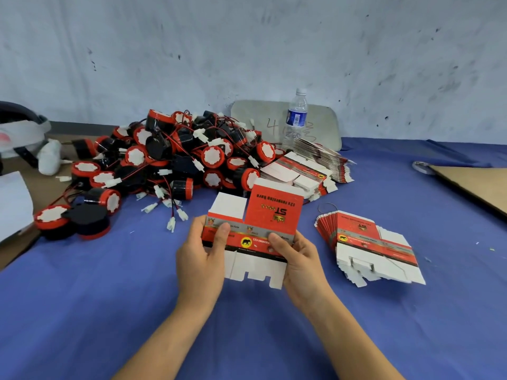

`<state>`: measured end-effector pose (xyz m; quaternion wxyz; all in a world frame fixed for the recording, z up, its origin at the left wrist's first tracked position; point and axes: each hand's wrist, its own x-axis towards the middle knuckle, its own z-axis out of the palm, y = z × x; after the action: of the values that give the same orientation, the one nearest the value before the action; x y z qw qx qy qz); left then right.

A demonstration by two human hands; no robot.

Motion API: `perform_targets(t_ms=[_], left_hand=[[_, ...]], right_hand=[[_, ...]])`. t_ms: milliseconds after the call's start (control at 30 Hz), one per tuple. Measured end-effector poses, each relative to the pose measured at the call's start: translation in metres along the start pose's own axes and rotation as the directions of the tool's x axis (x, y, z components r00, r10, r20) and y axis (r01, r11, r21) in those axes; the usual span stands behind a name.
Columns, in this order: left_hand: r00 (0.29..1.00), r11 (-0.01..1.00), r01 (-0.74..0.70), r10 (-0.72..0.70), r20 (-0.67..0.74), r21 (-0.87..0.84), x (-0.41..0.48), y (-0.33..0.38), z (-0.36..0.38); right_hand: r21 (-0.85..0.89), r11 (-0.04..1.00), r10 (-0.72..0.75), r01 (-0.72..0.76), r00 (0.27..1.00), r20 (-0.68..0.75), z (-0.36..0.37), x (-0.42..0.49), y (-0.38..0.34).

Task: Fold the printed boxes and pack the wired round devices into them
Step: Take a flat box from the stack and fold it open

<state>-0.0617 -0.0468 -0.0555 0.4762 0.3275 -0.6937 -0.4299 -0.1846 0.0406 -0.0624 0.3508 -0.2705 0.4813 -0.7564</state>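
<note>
Flat red-and-white printed cardboard box blank [258, 229] is held over the blue-clothed surface [356, 325]; left hand [201, 259] and right hand [299, 261] each have a narrow grip pinching its side edges; likely light, thin, easily creased; hold beside fold lines.

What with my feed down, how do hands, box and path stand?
Left hand and right hand both grip one red-and-white printed cardboard box, not yet folded. Pile of red-and-black round wired devices lies behind it, untouched. Nothing in the way.
</note>
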Motion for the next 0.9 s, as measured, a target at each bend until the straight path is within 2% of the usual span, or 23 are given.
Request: perform_targets(t_ms=[67, 133, 200, 267, 333, 500, 600, 667, 700, 767, 800, 833, 900], left_hand=[[1.000, 0.996, -0.024, 0.024, 0.002, 0.083, -0.002, 0.001, 0.002], [0.998, 0.996, -0.035, 0.030, 0.062, 0.087, -0.006, 0.004, 0.003], [0.984, 1.000, -0.003, 0.005, 0.177, -0.007, -0.010, 0.009, 0.006], [0.955, 0.993, 0.025, 0.010, 0.296, -0.114, -0.017, 0.012, 0.008], [0.932, 0.993, -0.020, 0.062, 0.358, -0.119, -0.021, 0.012, 0.011], [0.939, 0.989, -0.041, 0.087, 0.333, -0.145, -0.020, 0.010, 0.013], [0.975, 0.958, 0.095, -0.035, 0.220, -0.270, -0.014, 0.012, 0.012], [0.959, 0.860, 0.269, -0.195, 0.207, -0.433, -0.007, 0.013, 0.008], [0.930, 0.788, 0.361, -0.267, 0.251, -0.498, -0.003, 0.013, 0.004], [0.862, 0.661, 0.500, -0.322, 0.391, -0.559, 0.003, 0.014, -0.002], [0.829, 0.625, 0.549, -0.324, 0.455, -0.555, 0.005, 0.015, -0.005], [0.799, 0.605, 0.586, -0.322, 0.507, -0.539, 0.006, 0.016, -0.007], [0.762, 0.632, 0.614, -0.321, 0.563, -0.473, 0.008, 0.017, -0.010]], right_hand=[[0.000, 1.000, -0.027, 0.027, 0.999, -0.027, 0.001, -0.001, -0.003], [0.016, 1.000, -0.015, 0.016, 0.999, -0.033, 0.004, -0.003, -0.006], [0.023, 1.000, 0.000, 0.000, 1.000, -0.021, 0.008, -0.004, -0.005], [-0.054, 0.998, -0.024, 0.022, 0.999, -0.042, 0.012, -0.006, -0.003], [-0.132, 0.990, -0.057, 0.049, 0.997, -0.055, 0.013, -0.006, -0.003], [-0.158, 0.981, -0.125, 0.113, 0.990, -0.065, 0.008, -0.004, -0.009], [-0.158, 0.977, -0.149, 0.144, 0.989, -0.019, 0.006, -0.003, -0.011], [-0.148, 0.982, -0.120, 0.118, 0.993, -0.001, 0.002, -0.002, -0.012], [-0.173, 0.976, -0.135, 0.135, 0.991, 0.012, 0.000, -0.002, -0.014], [-0.344, 0.907, -0.228, 0.243, 0.970, 0.084, -0.004, -0.005, -0.017], [-0.453, 0.831, -0.277, 0.322, 0.947, 0.164, -0.004, -0.006, -0.019], [-0.538, 0.741, -0.308, 0.402, 0.915, 0.259, -0.002, -0.007, -0.019], [-0.642, 0.567, -0.309, 0.516, 0.856, 0.416, 0.001, -0.007, -0.017]])
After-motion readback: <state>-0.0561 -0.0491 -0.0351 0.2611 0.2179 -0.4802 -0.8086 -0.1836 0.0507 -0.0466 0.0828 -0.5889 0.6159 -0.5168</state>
